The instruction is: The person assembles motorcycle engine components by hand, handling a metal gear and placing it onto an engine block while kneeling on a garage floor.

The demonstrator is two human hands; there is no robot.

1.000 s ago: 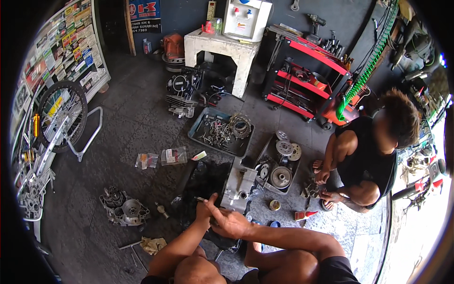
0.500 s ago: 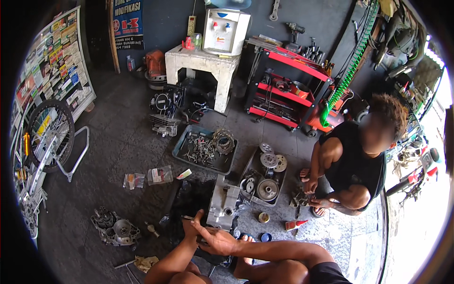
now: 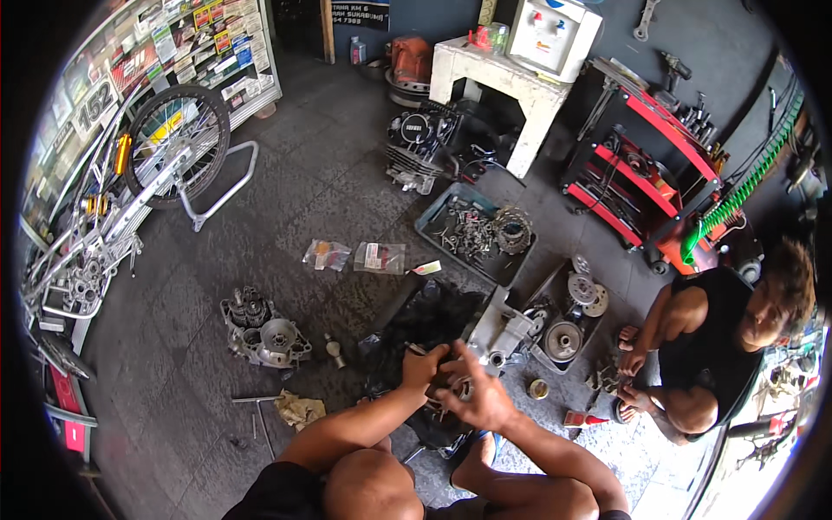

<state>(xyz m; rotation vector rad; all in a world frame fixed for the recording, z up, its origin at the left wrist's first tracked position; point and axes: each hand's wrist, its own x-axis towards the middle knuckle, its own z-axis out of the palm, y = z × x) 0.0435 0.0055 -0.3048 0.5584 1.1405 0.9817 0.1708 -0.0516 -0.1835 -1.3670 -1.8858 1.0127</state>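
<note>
Grip of both hands, left [image 3: 423, 366] & right [image 3: 475, 397], is pinching a small engine part [image 3: 451, 384] w/ fingers overlapping, risking it slipping onto the cluttered floor [image 3: 173, 407].

The small dark metal engine part [image 3: 451, 387] lies mostly hidden beneath the fingers [image 3: 459, 368] of both hands, its shape unclear.

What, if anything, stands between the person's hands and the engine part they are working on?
Nothing visible does: the left hand and right hand are already together on the engine part, above the black sheet.
</note>
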